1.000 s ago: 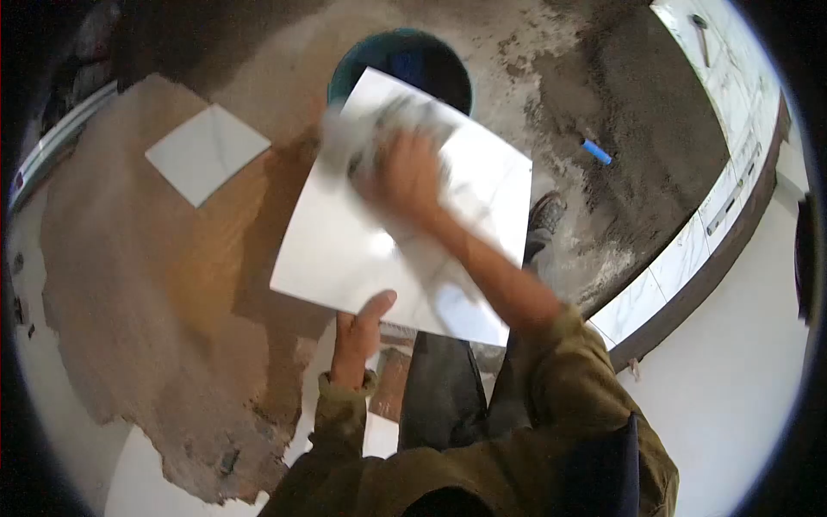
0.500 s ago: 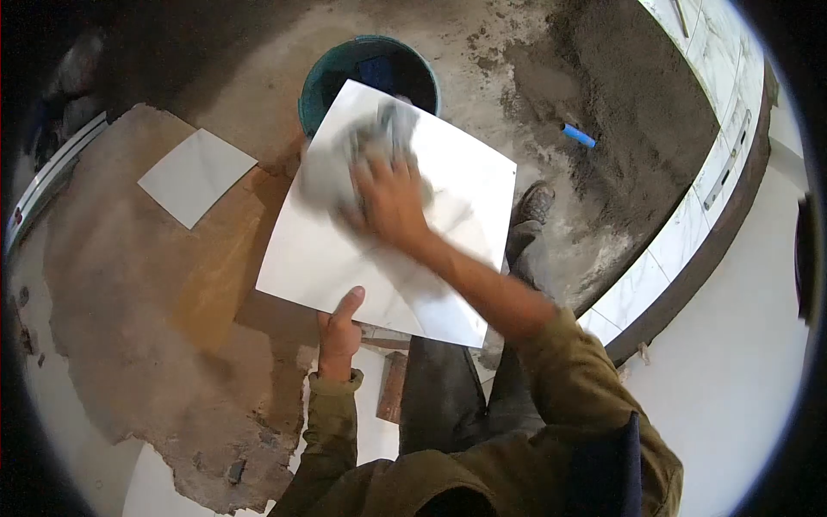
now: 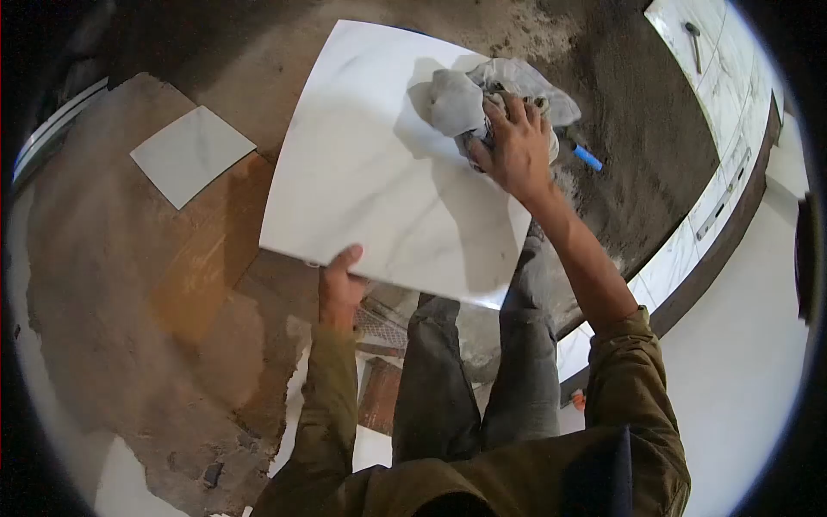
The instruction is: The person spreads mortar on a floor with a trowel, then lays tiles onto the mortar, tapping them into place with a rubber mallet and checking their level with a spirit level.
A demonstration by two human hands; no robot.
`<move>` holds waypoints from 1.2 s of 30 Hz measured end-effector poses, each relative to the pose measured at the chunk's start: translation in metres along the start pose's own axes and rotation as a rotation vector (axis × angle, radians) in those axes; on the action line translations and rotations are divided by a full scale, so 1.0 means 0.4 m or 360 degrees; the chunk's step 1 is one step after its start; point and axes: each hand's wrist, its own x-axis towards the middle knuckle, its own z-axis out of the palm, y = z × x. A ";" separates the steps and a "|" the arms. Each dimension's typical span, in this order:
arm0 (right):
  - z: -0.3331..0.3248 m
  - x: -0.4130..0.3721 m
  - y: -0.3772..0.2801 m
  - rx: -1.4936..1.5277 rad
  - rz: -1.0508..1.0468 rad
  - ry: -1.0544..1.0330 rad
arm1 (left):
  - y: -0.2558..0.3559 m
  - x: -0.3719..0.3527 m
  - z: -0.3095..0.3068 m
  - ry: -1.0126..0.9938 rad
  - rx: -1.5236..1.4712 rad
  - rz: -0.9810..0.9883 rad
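Observation:
A large white marble-patterned tile [image 3: 345, 164] is held up in front of me, its near edge toward my body. My left hand [image 3: 342, 289] grips that near edge, thumb on top and the fingers hidden underneath. My right hand [image 3: 520, 148] is closed on a bunched grey cloth [image 3: 458, 102], which looks like a rag with a translucent, plastic-like part. The cloth lies against the tile's upper right edge and partly overhangs it. Its shadow falls on the glossy surface.
A smaller white tile [image 3: 195, 157] lies on brown sheeting at the left. Dark mortar [image 3: 637, 112] spreads at the right, with a blue cylinder [image 3: 587, 157] on it. Laid marble tiles [image 3: 715, 65] border it, carrying a hammer-like tool [image 3: 694, 45] and a level [image 3: 724, 194].
My right hand has swept the cloth from the tile's upper left area to its upper right edge. The tile has moved up in view and now hides most of the green bucket.

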 end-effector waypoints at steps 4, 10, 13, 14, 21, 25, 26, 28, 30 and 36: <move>0.029 0.052 -0.006 0.0002 0.0121 -0.0455 | 0.000 0.190 0.033 -0.0110 -0.0235 0.0110; 0.140 -0.031 -0.057 0.0053 -0.0242 -0.0339 | -0.074 0.358 -0.084 -0.0172 -0.0450 -0.0011; 0.239 0.061 -0.047 -0.0056 -0.0435 -0.0412 | -0.099 0.392 -0.104 -0.0181 -0.0451 -0.0045; 0.262 0.107 -0.033 -0.0145 -0.0519 -0.0322 | -0.109 0.404 -0.096 -0.0169 -0.0462 -0.0054; 0.206 0.571 0.538 -0.0720 0.1318 0.0189 | -0.196 0.455 -0.126 -0.0091 -0.0548 -0.0065; -0.221 0.466 0.433 0.0094 0.0415 0.0006 | -0.193 0.427 -0.087 -0.0009 -0.0719 0.0008; -0.292 0.403 0.314 0.0382 0.0464 0.0029 | -0.227 0.439 -0.112 0.0021 -0.0708 -0.0007; -0.349 0.310 0.167 0.0352 0.0370 -0.0333 | -0.208 0.399 -0.068 0.0168 -0.0772 0.0044; -0.259 0.230 0.066 0.0357 -0.0015 -0.0329 | -0.211 0.387 -0.073 0.0169 -0.0884 0.0077; 0.295 0.051 -0.153 -0.0105 -0.0465 -0.0641 | -0.184 0.363 -0.093 0.0126 -0.0862 0.0134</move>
